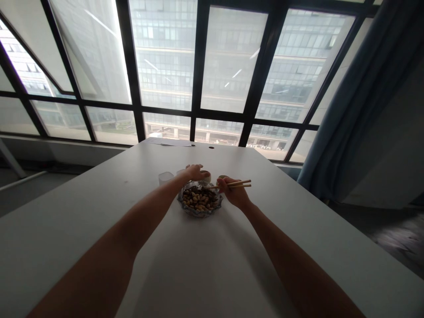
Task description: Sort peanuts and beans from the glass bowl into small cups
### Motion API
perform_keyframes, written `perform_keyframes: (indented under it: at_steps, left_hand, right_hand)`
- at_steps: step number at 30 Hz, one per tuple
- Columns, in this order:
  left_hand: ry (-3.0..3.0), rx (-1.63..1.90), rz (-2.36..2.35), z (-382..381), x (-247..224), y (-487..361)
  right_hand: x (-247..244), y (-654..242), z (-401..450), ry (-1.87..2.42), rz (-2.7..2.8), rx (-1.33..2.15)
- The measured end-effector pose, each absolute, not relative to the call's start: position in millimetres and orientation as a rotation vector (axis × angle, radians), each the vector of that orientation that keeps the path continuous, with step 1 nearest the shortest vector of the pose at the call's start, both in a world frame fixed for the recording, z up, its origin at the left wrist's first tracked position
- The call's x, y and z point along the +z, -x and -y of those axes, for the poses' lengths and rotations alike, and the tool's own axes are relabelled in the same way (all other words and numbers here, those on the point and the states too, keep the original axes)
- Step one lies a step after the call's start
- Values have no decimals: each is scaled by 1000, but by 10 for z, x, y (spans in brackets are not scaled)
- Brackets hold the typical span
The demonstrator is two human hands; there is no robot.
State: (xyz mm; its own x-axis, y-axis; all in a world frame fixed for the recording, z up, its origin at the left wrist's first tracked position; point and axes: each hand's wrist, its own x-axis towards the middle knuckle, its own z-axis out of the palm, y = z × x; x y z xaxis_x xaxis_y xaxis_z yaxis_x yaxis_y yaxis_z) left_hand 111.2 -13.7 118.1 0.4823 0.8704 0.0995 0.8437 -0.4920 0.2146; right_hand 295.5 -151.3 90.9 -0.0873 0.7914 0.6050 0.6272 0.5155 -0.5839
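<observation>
A clear scalloped glass bowl [200, 214] full of brown nuts sits on the white table in front of me. My right hand [228, 189] grips a pair of wooden chopsticks [240, 183]; their tips point left over the bowl's far side. My left hand [194, 172] reaches past the bowl's left rim, with its fingers around the left side of a small pale round container [206, 176] with a brown inside. Just behind my right hand stands another small container [222, 177] with a greenish top, partly hidden.
Left of the bowl stands a translucent plastic cup [165, 178], and another pale cup [179, 171] is half hidden behind my left wrist. White paper [168, 141] lies at the table's far edge. Large windows rise behind, with a blue curtain [344, 106] at right.
</observation>
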Motion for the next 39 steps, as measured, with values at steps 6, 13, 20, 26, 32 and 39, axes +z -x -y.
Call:
perform_keyframes:
  at_steps: [6, 13, 20, 26, 32, 39]
  left_hand:
    - [-2653, 581, -1416, 179, 1107, -819]
    - [-2608, 1072, -1527, 418, 901, -73]
    - [-2458, 1156, -1631, 485, 565, 370]
    - [-2238, 1231, -1521, 396, 327, 336]
    - [-2115, 1272, -1479, 398, 279, 344]
    - [-1991, 1208, -1559, 417, 315, 378]
  right_hand:
    - [866, -2956, 1482, 1161, 1634, 336]
    - [905, -2949, 1473, 1135, 1341, 354]
    - [878, -2915, 1509, 1122, 1215, 184]
    - [902, -2950, 1374, 1129, 1246, 111]
    - [929, -3011, 1142, 1130, 1281, 176]
    - [1157, -2988, 1201, 1089, 1258, 274]
